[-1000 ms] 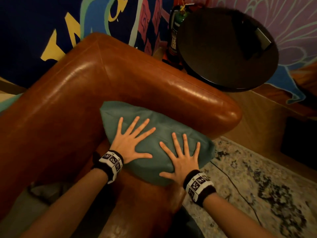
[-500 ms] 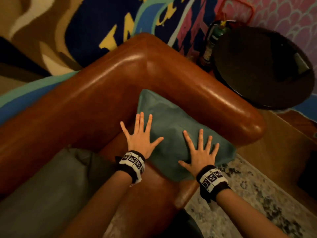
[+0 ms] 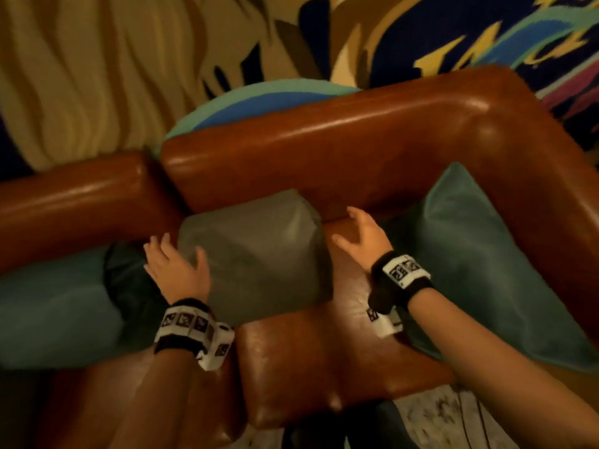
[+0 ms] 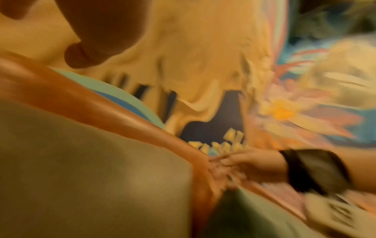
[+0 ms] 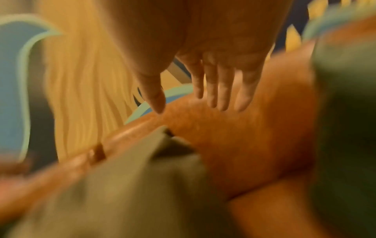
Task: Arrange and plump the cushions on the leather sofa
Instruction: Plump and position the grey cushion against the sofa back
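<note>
A grey cushion (image 3: 259, 251) leans against the backrest of the brown leather sofa (image 3: 340, 147), between my two hands. My left hand (image 3: 176, 264) is open at the cushion's left edge, thumb against its front face. My right hand (image 3: 359, 234) is open just right of the cushion, fingers spread, over the seat and apart from it. A teal cushion (image 3: 479, 260) stands in the right corner against the armrest. Another teal cushion (image 3: 55, 306) lies at the far left. In the blurred right wrist view the fingers (image 5: 219, 87) hang straight above the grey cushion (image 5: 122, 185).
A painted mural wall (image 3: 129, 66) rises behind the sofa. A patterned rug (image 3: 453, 419) with a thin black cable lies on the floor at the lower right. Bare seat leather (image 3: 324, 345) shows in front of the grey cushion.
Both hands have lifted off the teal corner cushion and moved left to either side of the grey cushion. My view has swung left, away from the round side table.
</note>
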The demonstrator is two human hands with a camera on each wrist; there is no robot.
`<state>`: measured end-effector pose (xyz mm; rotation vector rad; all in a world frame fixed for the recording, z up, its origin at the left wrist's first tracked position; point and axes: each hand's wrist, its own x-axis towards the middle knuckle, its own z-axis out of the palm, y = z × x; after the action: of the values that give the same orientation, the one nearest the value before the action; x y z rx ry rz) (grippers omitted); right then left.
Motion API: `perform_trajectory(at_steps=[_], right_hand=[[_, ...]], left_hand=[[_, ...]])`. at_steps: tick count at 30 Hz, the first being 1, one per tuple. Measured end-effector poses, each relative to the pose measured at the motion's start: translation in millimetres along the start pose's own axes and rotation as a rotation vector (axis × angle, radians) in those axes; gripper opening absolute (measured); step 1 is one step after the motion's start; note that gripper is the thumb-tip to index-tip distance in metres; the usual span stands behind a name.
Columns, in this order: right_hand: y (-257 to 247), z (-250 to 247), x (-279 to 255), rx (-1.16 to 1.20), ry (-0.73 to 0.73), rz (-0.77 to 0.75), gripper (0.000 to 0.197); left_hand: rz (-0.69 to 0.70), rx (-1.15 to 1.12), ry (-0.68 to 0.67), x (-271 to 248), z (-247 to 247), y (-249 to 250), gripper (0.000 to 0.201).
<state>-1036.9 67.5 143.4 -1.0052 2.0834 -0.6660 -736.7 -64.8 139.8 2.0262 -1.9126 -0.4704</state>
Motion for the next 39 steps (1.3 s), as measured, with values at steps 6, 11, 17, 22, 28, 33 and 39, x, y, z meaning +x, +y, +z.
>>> perform_trajectory(at_steps=[6,11,17,22,28,33,39], right_hand=[[-42.8,50.2,31.3,0.526,-0.125,0.181,0.072],[-25.0,61.6,33.4,0.481,0.052,0.377,0.047],[-1.5,66.4,-3.1,0.383,-0.089,0.437,0.066],[-2.9,63.2,-37.3,0.685,-0.056,0.319,0.012],[17.4,57.6,-64.5,0.701,-0.196,0.293,0.041],[11.4,42.5,-65.2,0.711,-0.226,0.447,0.026],[5.5,26.5,-50.9,0.516,-0.240,0.510,0.026]], left_hand=[[-0.375,-0.451,-0.367,28.4,7.4,-49.4,0.067],[-0.588,-0.721,-0.375,17.4,8.4,-59.0,0.066],[-0.508,-0.842,-0.488,-40.2,0.0,-47.9,0.027],[-0.559,-1.005,-0.476,-61.6,-15.0,-63.9,0.036],[-0.684,-1.041,-0.414,-80.3,-21.0,-65.7,0.042],[-0.776,-1.191,-0.328,-78.5,-27.3,-79.8,0.070],[-0.671,-1.058,-0.203,-74.7,-40.5,-99.4,0.033]])
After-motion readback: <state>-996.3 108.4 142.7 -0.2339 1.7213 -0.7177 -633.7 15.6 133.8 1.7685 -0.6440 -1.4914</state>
